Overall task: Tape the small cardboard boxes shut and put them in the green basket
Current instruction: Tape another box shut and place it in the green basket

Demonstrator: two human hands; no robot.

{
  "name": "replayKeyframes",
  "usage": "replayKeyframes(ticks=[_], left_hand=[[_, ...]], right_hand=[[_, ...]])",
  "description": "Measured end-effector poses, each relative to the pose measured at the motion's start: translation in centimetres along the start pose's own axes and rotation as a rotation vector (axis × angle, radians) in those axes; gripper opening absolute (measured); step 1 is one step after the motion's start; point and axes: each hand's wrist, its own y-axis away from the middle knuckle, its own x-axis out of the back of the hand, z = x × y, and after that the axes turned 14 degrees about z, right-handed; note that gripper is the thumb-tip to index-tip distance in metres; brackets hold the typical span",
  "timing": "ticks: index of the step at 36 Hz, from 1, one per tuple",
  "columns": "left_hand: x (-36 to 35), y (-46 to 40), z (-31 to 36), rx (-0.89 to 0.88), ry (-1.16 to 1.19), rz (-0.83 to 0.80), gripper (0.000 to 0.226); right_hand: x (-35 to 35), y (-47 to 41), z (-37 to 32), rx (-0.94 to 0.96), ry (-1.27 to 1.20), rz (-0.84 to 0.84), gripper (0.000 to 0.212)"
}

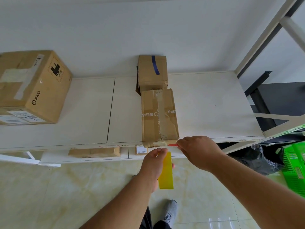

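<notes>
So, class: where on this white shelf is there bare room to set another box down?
Bare shelf lies right of the taped box, up to the frame post, and between that box and the PICO box. The front edge by both hands is crowded.

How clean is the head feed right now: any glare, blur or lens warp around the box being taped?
Head view: even soft daylight, only faint shadows under the boxes; the small cardboard box shows mild sheen on its clear tape; wide-angle warp bends the shelf frame and table edge; left hand, yellow tape roll and right hand are reasonably sharp; floor tiles reflect a window at the bottom.
</notes>
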Motion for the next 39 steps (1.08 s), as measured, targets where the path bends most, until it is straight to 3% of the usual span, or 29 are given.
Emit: replayKeyframes(ticks=[20,30,39], left_hand=[[0.1,-0.4,-0.3,-0.057,-0.011,0.032,0.017],[0.2,-0.7,-0.2,0.023,0.004,-0.020,0.018],[-0.2,-1.1,-0.3,-0.002,0.005,0.035,0.014]], right_hand=[[-0.9,-1.1,-0.9,-0.025,0.000,-0.095,0.029],[-1.4,-0.8,-0.8,-0.069,-0.044,-0.065,0.029],[-2.6,-0.5,-0.7,-0.041,-0.009,0.003,0.026]])
